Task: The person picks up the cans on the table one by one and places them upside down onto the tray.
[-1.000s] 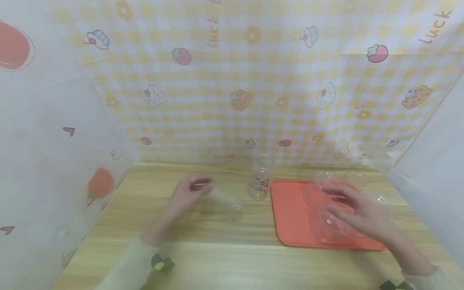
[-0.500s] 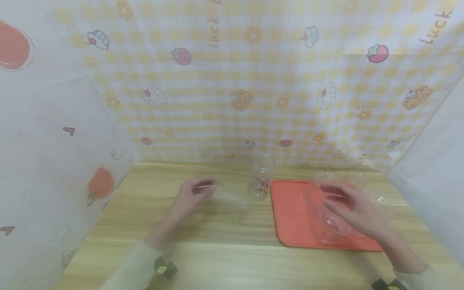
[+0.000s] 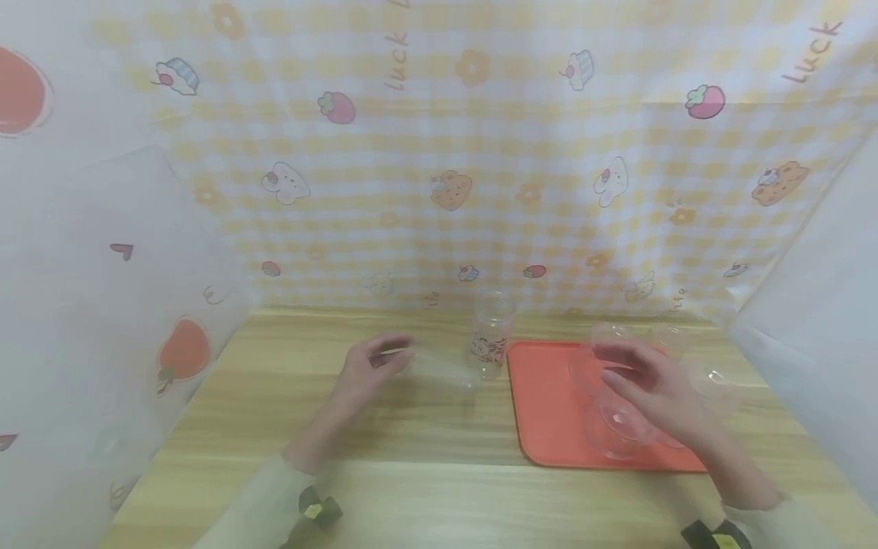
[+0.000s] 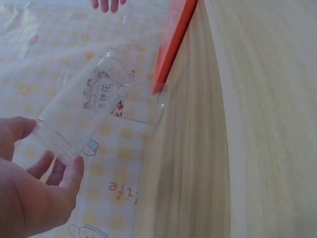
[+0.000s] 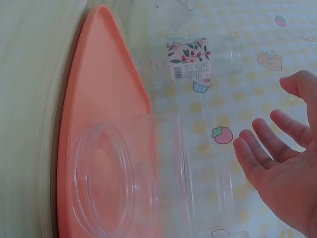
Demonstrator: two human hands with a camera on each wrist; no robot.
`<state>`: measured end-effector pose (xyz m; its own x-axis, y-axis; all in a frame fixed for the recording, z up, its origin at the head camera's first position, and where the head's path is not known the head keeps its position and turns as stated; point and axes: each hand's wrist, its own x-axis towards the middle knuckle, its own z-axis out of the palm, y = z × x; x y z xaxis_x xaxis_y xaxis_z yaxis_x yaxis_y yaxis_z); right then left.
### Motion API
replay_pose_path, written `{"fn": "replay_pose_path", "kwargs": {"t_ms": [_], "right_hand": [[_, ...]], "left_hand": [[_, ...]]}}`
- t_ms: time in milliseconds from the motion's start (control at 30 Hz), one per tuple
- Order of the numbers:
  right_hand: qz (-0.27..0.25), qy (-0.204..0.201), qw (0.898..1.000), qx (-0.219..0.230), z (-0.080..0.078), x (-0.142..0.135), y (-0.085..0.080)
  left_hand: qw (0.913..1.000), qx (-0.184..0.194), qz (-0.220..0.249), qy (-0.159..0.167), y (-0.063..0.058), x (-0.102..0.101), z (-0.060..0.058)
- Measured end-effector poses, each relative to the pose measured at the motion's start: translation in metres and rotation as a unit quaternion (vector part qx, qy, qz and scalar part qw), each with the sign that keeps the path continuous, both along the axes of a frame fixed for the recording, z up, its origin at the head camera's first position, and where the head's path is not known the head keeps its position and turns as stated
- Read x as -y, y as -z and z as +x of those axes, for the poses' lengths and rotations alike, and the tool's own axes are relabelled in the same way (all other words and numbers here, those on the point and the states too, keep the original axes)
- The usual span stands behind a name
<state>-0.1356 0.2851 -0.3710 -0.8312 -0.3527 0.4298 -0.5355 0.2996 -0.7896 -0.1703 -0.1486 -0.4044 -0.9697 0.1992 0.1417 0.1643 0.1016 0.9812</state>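
My left hand (image 3: 370, 370) grips one end of a clear plastic jar (image 4: 81, 106), which is tilted with its other end pointing right. In the left wrist view, thumb and fingers curl round the ridged end of that jar. Just beyond it a clear bottle (image 3: 490, 335) with a floral label stands upright on the table. My right hand (image 3: 655, 389) hangs above the orange tray (image 3: 545, 419), its fingers relaxed and apart, holding nothing. Beneath that hand are several clear plastic containers, among them a wide jar (image 5: 104, 178); their transparency blurs their outlines.
The wooden table (image 3: 439, 496) runs up to a yellow checked cloth (image 3: 411, 191) hanging behind. A white sheet (image 3: 103, 252) encloses the left side. More clear containers stand at the tray's back and right edges, such as a clear cup (image 3: 713, 381).
My left hand has drifted slightly right with the tilted jar, bringing it nearer the upright bottle. My right hand has shifted a little left above the tray. The view has turned slightly.
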Motion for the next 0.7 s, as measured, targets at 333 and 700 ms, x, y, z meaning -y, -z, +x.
{"fn": "replay_pose_path", "kwargs": {"t_ms": [333, 700], "right_hand": [[0.038, 0.046, 0.998, 0.006, 0.0, 0.004, 0.0], [0.002, 0.024, 1.0, 0.002, 0.0, 0.014, 0.0]], "left_hand": [[0.9999, 0.003, 0.014, -0.004, 0.003, -0.005, -0.003], [0.9995, 0.006, 0.03, -0.009, 0.003, -0.007, -0.002]]}}
